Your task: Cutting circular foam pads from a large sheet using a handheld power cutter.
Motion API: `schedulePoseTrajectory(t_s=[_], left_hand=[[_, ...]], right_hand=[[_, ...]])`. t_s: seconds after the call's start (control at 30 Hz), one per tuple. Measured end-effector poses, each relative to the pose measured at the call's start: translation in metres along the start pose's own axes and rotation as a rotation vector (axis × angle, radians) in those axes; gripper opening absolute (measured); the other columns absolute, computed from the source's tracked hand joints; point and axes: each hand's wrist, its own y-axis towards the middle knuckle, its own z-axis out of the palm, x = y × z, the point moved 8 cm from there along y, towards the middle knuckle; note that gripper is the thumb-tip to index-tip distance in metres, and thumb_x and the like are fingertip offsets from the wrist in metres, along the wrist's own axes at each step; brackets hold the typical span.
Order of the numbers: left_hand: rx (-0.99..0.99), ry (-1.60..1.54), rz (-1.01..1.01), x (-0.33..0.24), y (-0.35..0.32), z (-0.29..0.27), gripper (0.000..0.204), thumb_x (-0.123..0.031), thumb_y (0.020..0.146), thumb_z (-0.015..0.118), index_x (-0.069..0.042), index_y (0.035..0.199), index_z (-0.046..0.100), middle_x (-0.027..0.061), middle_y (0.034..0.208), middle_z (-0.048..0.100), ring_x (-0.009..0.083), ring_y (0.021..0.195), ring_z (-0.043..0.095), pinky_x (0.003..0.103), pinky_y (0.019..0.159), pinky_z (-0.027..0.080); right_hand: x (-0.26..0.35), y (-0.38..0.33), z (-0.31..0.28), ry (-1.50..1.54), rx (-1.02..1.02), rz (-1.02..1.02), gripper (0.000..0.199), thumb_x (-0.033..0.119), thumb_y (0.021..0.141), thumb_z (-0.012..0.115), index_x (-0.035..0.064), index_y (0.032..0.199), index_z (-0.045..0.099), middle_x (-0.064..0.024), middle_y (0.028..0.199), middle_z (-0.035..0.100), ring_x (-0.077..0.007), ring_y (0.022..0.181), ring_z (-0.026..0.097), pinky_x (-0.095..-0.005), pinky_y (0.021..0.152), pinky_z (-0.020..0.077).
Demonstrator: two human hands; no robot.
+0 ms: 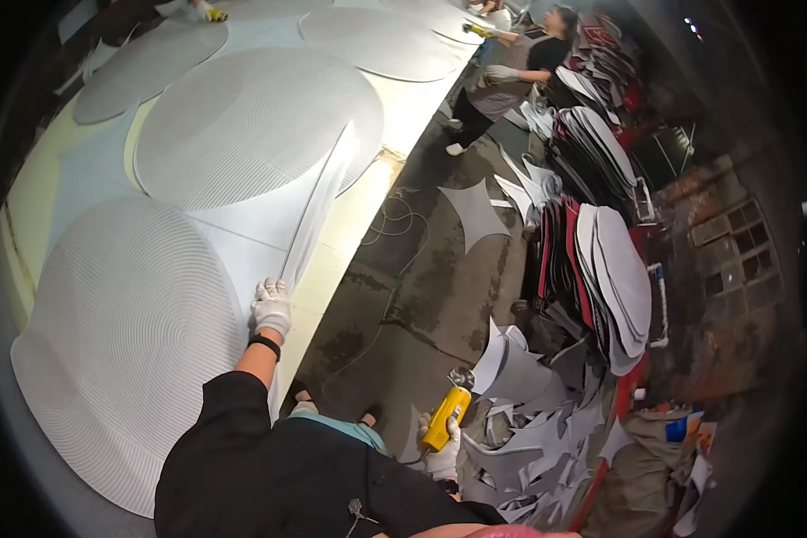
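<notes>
My left hand, in a white glove, is closed on the near end of a pale offcut strip. The strip is folded up along the table's right side. Left of that hand lies a large round grey mat with fine curved ridges, and a second round mat lies beyond it. Held out to the right, away from the table, is a yellow electric rotary cutter with a round blade at its head. My gloved right hand is wrapped round its body, its fingers partly hidden.
Past the table, a co-worker stands holding another yellow cutter. Stacked round mats line the right side, with heaped scraps nearer me. A star-shaped scrap and a cable lie on the floor.
</notes>
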Motion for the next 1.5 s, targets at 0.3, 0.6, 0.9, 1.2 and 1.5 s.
schedulePoseTrajectory(t_s=[0.3,0.6,0.9,1.2,1.5], left_hand=[[-0.088,-0.7,-0.045,0.066,0.061,-0.07,0.055,-0.019,0.079,0.052,-0.008,0.133,0.052,0.0232,0.115,0.063,0.0356,0.106,0.061,0.041,0.09,0.048],[-0.061,-0.765,0.407,-0.241,0.013,-0.307,0.051,-0.046,0.096,0.04,-0.003,0.095,0.067,0.0152,0.082,0.067,0.0298,0.073,0.064,0.046,0.067,0.047],[-0.326,-0.613,1.714,-0.629,-0.479,-0.337,0.055,-0.051,0.079,0.055,-0.012,0.117,0.057,0.0198,0.119,0.053,0.0372,0.094,0.062,0.046,0.08,0.049],[-0.134,-0.128,1.075,-0.495,-0.185,-0.18,0.034,-0.039,0.089,0.048,-0.019,0.112,0.062,0.0123,0.116,0.057,0.0291,0.108,0.057,0.045,0.084,0.052],[-0.223,-0.1,-0.442,-0.04,-0.038,-0.084,0.074,-0.061,0.075,0.062,-0.009,0.127,0.058,0.0181,0.136,0.051,0.0324,0.126,0.048,0.046,0.105,0.038]], right_hand=[[0.013,-0.029,-0.034,0.13,-0.059,-0.095,0.043,0.045,0.09,0.056,0.0096,0.113,0.049,-0.0121,0.086,0.06,-0.0248,0.079,0.061,-0.0345,0.068,0.0534],[0.041,0.02,-0.106,0.285,0.019,-0.07,0.046,0.03,0.087,0.064,0.0039,0.121,0.048,-0.0213,0.097,0.063,-0.0292,0.079,0.064,-0.0364,0.071,0.0574],[0.073,-0.008,-0.155,0.311,0.019,-0.008,0.044,0.039,0.086,0.062,0.0079,0.115,0.053,-0.0146,0.096,0.061,-0.0233,0.076,0.06,-0.0327,0.068,0.0523],[0.101,0.047,-0.184,0.215,0.027,-0.214,0.045,0.043,0.088,0.057,0.0083,0.116,0.05,-0.0157,0.1,0.061,-0.0211,0.074,0.061,-0.0283,0.063,0.0536],[0.135,0.098,-0.111,0.003,0.077,-0.075,0.048,0.035,0.083,0.066,0.0099,0.121,0.05,-0.0165,0.104,0.06,-0.0275,0.089,0.061,-0.0342,0.071,0.0568]])
